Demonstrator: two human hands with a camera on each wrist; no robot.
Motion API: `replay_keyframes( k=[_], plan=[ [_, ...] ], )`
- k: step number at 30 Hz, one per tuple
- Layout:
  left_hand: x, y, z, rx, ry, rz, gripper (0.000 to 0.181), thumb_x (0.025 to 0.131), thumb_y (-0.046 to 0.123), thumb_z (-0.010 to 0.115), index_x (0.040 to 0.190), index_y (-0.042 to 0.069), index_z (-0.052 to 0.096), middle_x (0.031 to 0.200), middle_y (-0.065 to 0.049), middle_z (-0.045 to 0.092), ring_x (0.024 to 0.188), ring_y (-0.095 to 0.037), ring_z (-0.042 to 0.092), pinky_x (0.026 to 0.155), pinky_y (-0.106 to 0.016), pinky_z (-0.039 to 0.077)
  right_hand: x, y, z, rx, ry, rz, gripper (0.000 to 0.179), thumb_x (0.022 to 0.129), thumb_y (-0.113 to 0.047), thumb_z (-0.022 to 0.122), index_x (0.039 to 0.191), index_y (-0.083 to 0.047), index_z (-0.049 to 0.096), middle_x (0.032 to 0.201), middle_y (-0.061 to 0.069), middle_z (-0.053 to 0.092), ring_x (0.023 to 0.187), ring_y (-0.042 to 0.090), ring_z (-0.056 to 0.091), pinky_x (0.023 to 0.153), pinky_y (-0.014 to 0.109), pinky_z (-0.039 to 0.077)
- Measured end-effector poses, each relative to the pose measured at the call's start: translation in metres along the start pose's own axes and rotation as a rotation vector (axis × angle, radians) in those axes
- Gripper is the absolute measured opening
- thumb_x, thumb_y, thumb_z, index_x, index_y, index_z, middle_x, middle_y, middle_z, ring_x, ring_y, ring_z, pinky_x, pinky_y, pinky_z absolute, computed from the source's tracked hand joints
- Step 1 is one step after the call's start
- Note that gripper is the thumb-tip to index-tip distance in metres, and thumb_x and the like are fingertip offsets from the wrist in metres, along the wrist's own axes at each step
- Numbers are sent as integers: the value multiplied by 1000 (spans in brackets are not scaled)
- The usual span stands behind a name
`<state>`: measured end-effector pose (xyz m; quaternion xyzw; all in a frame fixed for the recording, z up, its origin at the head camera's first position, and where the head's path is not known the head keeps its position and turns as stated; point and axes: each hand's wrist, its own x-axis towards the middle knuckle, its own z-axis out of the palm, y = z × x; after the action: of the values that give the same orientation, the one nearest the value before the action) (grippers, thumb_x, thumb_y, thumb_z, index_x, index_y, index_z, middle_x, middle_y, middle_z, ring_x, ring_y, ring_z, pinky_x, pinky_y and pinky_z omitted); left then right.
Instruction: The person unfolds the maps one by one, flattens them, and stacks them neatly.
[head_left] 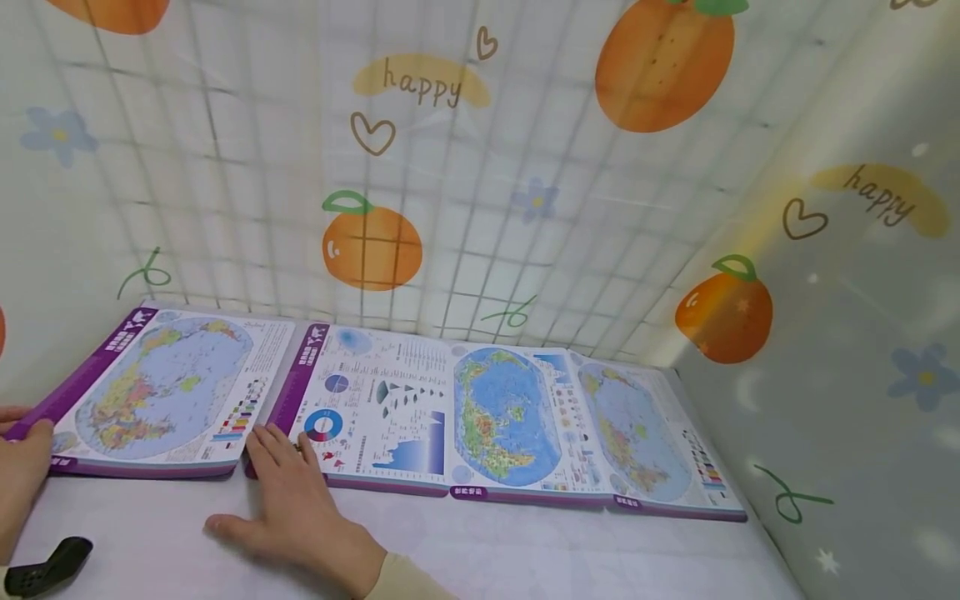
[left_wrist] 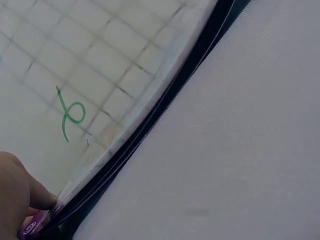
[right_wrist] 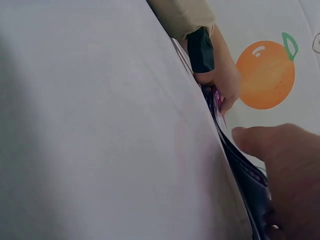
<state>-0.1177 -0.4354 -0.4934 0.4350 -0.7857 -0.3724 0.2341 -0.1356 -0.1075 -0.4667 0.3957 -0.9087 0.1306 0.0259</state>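
A folded world map (head_left: 161, 383) with a purple left border lies on the white tabletop at the left. My left hand (head_left: 21, 471) grips its left edge, thumb on top; the left wrist view shows the same hand (left_wrist: 17, 190) at the map's purple corner. To the right, a row of overlapping map sheets (head_left: 397, 400) spreads out, the leftmost with purple edging and charts. My right hand (head_left: 303, 508) rests its extended fingers on that sheet's lower left corner, thumb held out to the side. In the right wrist view, the thumb of this hand (right_wrist: 295, 170) is above the dark sheet edges.
A white curtain (head_left: 465, 183) printed with oranges hangs over a wire grid behind the maps. Another printed curtain panel (head_left: 847, 333) closes the right side. A black strap-like piece (head_left: 52, 567) shows at the lower left, by the left wrist. White tabletop (head_left: 540, 558) extends in front.
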Motion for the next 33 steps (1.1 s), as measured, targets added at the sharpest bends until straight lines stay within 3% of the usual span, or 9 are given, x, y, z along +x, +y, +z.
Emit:
replay_keyframes(
  k=[7, 10, 13, 18, 21, 25, 28, 31, 33],
  plan=[
    [-1, -2, 3, -40, 3, 62, 46, 107, 17, 50, 149, -2, 47, 146, -32, 52, 132, -48, 50, 104, -49, 40, -6, -2, -2, 27, 65, -28, 100, 96, -71, 58, 167, -9, 26, 173, 2, 27, 162, 13, 20, 129, 37, 25],
    [2, -3, 6, -53, -29, 80, 40, 109, 19, 50, 142, -3, 50, 145, -31, 56, 107, -23, 61, 91, -28, 43, -9, -1, -1, 44, 99, -20, 101, 96, -69, 59, 167, -6, 24, 173, 4, 27, 161, 14, 21, 129, 36, 23],
    [1, 0, 6, -67, -42, 119, 31, 108, 15, 53, 130, -6, 52, 122, -34, 65, 74, 2, 45, 66, -16, 33, -14, 0, -1, 51, 162, -13, 98, 96, -66, 62, 165, -5, 27, 171, 6, 30, 160, 15, 26, 128, 35, 25],
    [-6, 9, 4, -59, -59, 175, 25, 106, 10, 57, 123, -8, 56, 98, -33, 66, 58, 10, 35, 53, -15, 33, -22, 4, -4, 43, 253, -18, 94, 95, -62, 67, 161, -4, 35, 166, 8, 38, 157, 18, 33, 127, 40, 29],
    [-5, 8, 7, -77, -78, 229, 24, 104, 10, 62, 119, -8, 59, 70, -7, 68, 55, 13, 38, 51, -16, 35, -26, 6, -6, 48, 262, 0, 94, 94, -61, 69, 161, -4, 35, 166, 8, 39, 157, 18, 33, 127, 41, 29],
    [-7, 8, 8, -102, -99, 314, 20, 101, 10, 67, 111, -8, 63, 57, 33, 48, 51, 16, 42, 49, -17, 37, -33, 11, -8, 70, 263, 19, 95, 93, -61, 71, 160, -4, 36, 166, 7, 39, 157, 18, 33, 128, 41, 28],
    [-13, 11, 7, -78, -103, 370, 21, 100, 10, 69, 109, -9, 64, 55, 12, 63, 52, 17, 42, 51, -18, 36, -39, 16, -8, 102, 248, 34, 95, 93, -61, 69, 161, -5, 36, 168, 7, 37, 158, 18, 32, 128, 42, 28],
    [-19, 13, 8, -20, -108, 420, 25, 100, 15, 70, 108, -9, 68, 72, -16, 74, 58, 19, 38, 57, -19, 34, -45, 22, -8, 135, 240, 55, 94, 94, -61, 69, 162, -5, 35, 169, 6, 35, 159, 18, 30, 128, 43, 27],
    [-23, 14, 9, 8, -108, 446, 27, 99, 18, 72, 107, -8, 70, 80, -22, 77, 61, 17, 37, 59, -22, 33, -49, 26, -9, 150, 249, 59, 94, 93, -60, 71, 161, -5, 35, 169, 7, 35, 159, 19, 31, 128, 44, 27]
  ],
)
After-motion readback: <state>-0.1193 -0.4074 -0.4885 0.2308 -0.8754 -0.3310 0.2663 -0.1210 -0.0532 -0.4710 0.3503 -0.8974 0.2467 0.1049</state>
